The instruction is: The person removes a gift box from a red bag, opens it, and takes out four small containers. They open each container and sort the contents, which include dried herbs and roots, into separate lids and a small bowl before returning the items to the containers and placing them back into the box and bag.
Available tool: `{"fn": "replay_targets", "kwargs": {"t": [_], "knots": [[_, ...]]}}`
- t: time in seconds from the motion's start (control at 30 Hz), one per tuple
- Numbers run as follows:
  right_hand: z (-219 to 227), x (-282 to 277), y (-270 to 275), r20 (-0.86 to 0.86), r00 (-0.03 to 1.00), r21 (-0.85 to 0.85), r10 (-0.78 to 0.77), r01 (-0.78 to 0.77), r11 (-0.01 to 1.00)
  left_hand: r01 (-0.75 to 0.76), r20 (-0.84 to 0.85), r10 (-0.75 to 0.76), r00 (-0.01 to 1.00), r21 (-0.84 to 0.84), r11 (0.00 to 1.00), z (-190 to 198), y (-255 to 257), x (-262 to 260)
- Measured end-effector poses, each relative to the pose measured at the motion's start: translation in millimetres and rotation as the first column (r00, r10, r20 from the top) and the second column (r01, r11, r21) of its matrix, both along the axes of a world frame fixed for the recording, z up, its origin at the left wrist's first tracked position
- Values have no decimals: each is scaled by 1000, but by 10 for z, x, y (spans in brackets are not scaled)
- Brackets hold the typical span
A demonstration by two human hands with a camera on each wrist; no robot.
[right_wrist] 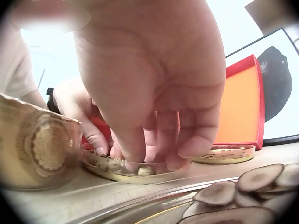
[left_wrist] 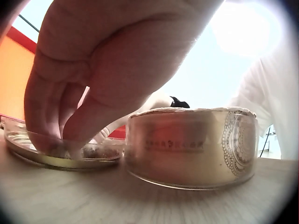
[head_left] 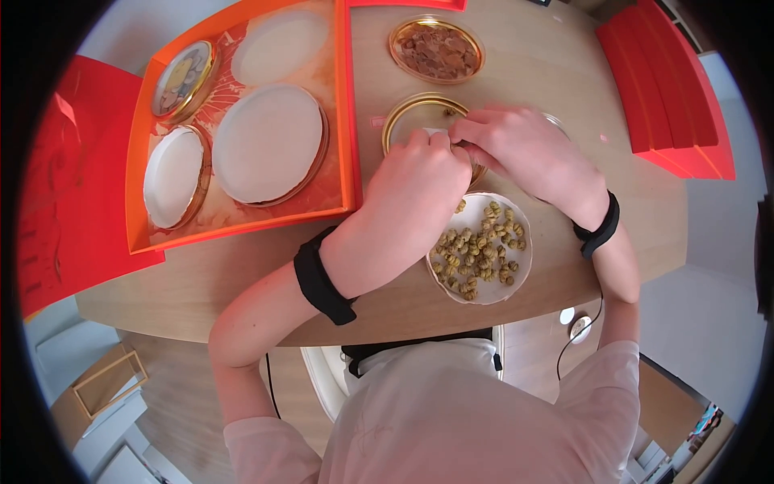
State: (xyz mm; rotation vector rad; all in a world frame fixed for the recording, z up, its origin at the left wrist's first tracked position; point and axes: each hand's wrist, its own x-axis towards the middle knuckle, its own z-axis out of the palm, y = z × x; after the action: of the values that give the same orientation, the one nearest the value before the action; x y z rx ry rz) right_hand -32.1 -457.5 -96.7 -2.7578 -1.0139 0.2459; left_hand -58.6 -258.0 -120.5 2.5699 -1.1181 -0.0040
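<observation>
Both hands meet over a shallow clear round dish (head_left: 401, 109) with a gold rim. In the head view my left hand (head_left: 423, 181) is curled and partly covers the dish. Its thumb and fingertips (left_wrist: 70, 126) reach down into it, close together; I cannot tell what they hold. My right hand (head_left: 532, 153) comes from the other side, fingers bent down inside the dish beside a pale knobby dried ball (right_wrist: 145, 171). Nearest my body, a round tub (head_left: 516, 278) with a white top holds many small greenish-brown dried balls (head_left: 484, 250).
A dish of brown dried flakes (head_left: 435, 51) stands behind. Dark-edged dried slices (right_wrist: 259, 177) fill a dish under my right wrist. On the left, an orange box (head_left: 347, 161) holds several round containers; at the right stands a red box (head_left: 665, 89).
</observation>
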Motion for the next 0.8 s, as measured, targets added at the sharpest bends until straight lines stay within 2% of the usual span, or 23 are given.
{"fn": "replay_targets", "kwargs": {"t": [0.13, 0.23, 0.33, 0.43, 0.8], "knots": [[-48, -3, -4, 9, 1000, 9, -16, 16, 1000, -9, 1, 9, 1000, -21, 1000, 11, -9, 5], [-54, -11, -5, 19, 1000, 32, -14, 14, 999, 3, 134, 7, 991, -70, 998, -75, -18, 20], [-54, -12, -11, 26, 1000, 39, -13, 12, 999, -23, 123, 32, 992, -74, 997, -62, -29, 5], [-44, -15, -18, 35, 999, 49, -6, 5, 999, -32, 6, 32, 999, -5, 999, -5, -18, -2], [-38, -28, -6, 78, 997, 29, 15, -17, 999, -27, 14, 27, 1000, -45, 999, -43, -6, 19]]}}
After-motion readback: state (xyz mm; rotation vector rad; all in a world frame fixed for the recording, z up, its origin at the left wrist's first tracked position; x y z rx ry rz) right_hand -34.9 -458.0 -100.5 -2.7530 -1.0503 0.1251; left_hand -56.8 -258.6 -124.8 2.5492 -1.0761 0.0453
